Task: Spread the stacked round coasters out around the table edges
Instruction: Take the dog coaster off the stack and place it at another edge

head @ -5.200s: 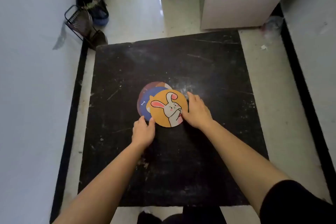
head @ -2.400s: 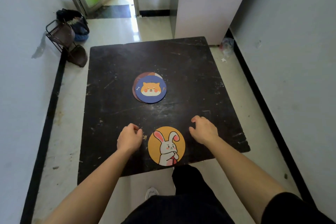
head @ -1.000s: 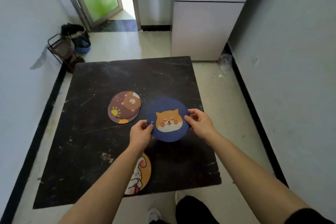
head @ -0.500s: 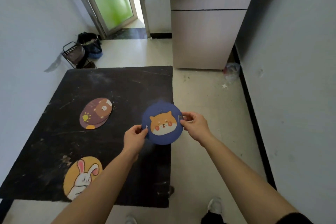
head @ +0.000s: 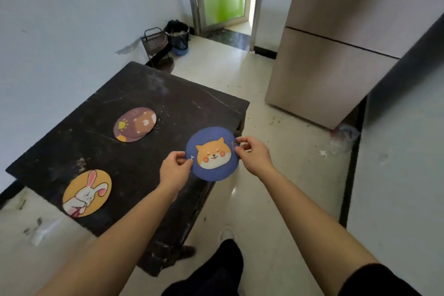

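while your left hand [head: 175, 168] and right hand [head: 252, 154] pinch opposite rims, the round blue coaster with an orange dog face [head: 212, 153] hangs over the right edge of the scuffed black square table [head: 134, 158].
further left, the round yellow coaster with a white rabbit [head: 87, 193] lies flat at the table's near edge; a small stack of brown round coasters with a bear on top [head: 135, 124] sits mid-table, well apart from it.

Both arms out, hands pinching one coaster between them.
The left hand [head: 175, 168] grips the left rim of the coaster [head: 212, 154] with thumb on top; the right hand [head: 253, 154] pinches the right rim, forearms bare, a dark sleeve at the right elbow.
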`<state>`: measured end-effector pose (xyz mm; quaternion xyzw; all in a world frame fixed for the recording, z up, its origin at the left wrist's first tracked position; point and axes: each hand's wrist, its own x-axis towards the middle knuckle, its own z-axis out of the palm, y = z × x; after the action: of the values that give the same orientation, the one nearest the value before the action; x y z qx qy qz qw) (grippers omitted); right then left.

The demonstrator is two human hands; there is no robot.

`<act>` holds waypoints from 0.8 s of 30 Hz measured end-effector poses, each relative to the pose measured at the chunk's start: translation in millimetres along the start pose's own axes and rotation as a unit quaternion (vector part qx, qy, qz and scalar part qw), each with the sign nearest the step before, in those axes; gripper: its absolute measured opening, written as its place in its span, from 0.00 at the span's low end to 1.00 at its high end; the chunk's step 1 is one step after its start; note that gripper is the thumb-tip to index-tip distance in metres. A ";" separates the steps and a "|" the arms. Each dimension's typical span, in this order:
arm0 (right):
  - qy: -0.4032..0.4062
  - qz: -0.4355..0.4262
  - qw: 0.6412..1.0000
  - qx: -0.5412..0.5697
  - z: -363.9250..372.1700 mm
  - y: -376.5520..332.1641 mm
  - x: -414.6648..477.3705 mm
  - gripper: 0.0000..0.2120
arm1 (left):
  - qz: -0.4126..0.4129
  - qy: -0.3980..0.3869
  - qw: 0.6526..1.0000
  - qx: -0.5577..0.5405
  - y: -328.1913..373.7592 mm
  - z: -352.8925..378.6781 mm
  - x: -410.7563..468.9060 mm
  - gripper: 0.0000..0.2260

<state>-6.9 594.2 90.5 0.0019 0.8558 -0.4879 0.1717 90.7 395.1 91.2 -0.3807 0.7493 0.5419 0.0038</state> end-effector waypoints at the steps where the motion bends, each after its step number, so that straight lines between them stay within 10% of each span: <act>1: -0.013 -0.002 1.000 -0.009 1.5 -2.2 12.4 0.09 | -0.015 0.011 1.000 -0.012 -2.7 5.2 8.4 0.11; 24: -0.367 -0.117 0.882 -0.271 95.9 -3.8 178.9 0.16 | -0.277 0.243 0.917 -0.154 -64.9 65.5 53.9 0.08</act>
<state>-147.9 482.6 -3.8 -0.3239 0.8243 -0.2195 0.4091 63.0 410.0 -11.0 -0.6888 0.4987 0.5189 -0.0870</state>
